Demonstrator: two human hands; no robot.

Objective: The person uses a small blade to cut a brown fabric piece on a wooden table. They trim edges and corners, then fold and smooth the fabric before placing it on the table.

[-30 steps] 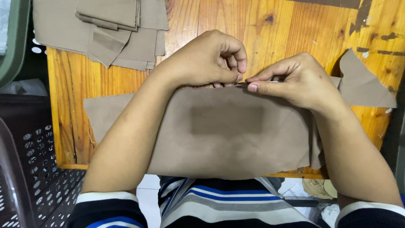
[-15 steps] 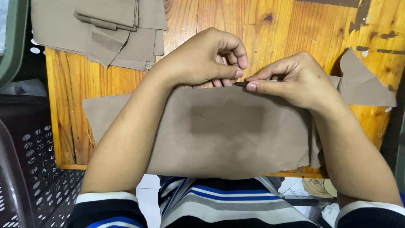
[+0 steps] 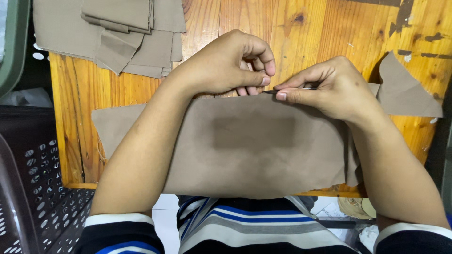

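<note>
Both hands stay put since a moment ago, the left hand [image 3: 226, 63] and right hand [image 3: 329, 89] pinching the top edge of a tan cloth [image 3: 254, 141] on the wooden table [image 3: 301, 28].

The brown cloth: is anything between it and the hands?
Nothing visible. Both the left hand and the right hand pinch the far edge of the brown cloth directly, fingertips nearly meeting, on the wooden table.

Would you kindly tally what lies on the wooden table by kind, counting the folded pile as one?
Large tan cloth piece pinched at its far edge by left hand and right hand: 1
Stack of folded tan cloth: 1
Loose tan cloth scrap: 1
Total: 3
</note>
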